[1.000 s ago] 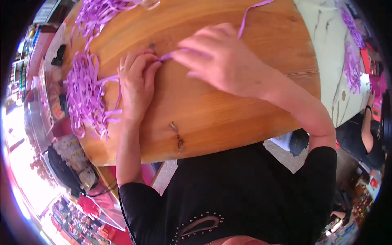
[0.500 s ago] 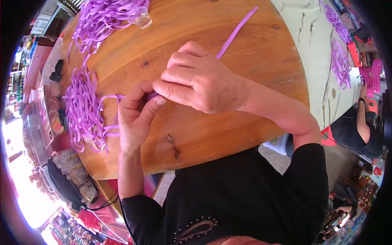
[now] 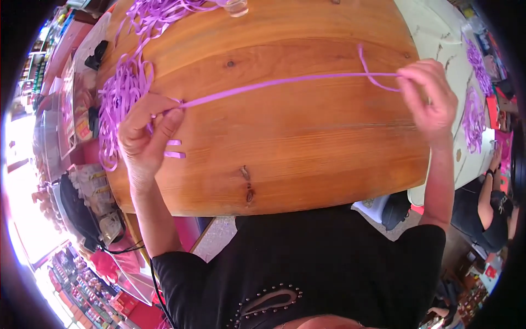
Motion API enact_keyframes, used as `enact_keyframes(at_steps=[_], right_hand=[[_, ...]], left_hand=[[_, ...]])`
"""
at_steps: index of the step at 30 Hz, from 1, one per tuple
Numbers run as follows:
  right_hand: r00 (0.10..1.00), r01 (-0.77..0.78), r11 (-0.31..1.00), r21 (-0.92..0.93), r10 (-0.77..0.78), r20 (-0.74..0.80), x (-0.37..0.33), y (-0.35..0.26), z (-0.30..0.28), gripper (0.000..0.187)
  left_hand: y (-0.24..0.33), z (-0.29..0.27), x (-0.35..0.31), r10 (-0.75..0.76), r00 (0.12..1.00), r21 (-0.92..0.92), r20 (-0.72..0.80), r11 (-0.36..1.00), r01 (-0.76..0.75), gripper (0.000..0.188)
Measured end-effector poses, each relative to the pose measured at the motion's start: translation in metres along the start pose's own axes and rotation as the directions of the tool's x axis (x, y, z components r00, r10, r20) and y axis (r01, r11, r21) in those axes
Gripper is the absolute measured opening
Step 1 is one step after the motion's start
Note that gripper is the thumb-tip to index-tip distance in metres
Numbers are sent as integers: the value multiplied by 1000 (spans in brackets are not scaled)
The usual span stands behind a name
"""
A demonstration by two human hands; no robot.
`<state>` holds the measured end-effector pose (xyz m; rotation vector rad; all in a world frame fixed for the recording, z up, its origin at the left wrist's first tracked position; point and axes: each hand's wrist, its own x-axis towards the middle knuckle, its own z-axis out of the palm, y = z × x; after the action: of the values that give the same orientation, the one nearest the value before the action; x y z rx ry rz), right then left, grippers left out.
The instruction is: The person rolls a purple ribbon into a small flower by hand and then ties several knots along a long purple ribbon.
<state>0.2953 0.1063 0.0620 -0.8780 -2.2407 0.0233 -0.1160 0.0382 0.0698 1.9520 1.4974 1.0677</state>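
A purple ribbon [image 3: 274, 83] is stretched nearly straight above the wooden table, between my two hands. At its left end my left hand [image 3: 143, 130] pinches it between thumb and fingertips, and short ribbon ends stick out beneath that hand. On the right, my right hand [image 3: 430, 98] pinches the other part of the ribbon, with a loose tail curling up from it. Just behind and left of my left hand lies a heap of purple ribbon [image 3: 112, 101], partly covered by the hand.
The brown wooden table [image 3: 285, 170] has another purple ribbon pile [image 3: 161, 13] and a small clear cup [image 3: 236, 7] at its far left. A white marbled table [image 3: 438, 33] adjoins on the right, bearing more purple ribbon [image 3: 474, 120]. Beyond it sits another person in black [image 3: 474, 211].
My hands were together over the table; now they are far apart. The right hand has drawn the ribbon out to the right, while the left has shifted left.
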Motion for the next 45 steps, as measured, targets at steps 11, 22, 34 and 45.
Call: enact_keyframes(at_steps=[11, 22, 34, 45], right_hand=[[896, -438, 897, 52, 440, -52, -66, 67, -39, 13], [625, -406, 576, 709, 741, -244, -116, 145, -76, 23], [560, -275, 255, 927, 826, -62, -103, 135, -51, 24], [625, 312, -355, 881, 775, 91, -94, 137, -51, 31]], left_hand=[[-60, -63, -36, -187, 972, -56, -142, 982, 181, 11], [-50, -95, -50, -127, 983, 29, -134, 991, 131, 16], [-77, -33, -18, -368, 907, -973, -204, -29, -230, 22], [-39, 31, -2, -478, 878, -1000, -13, 22, -2, 32]])
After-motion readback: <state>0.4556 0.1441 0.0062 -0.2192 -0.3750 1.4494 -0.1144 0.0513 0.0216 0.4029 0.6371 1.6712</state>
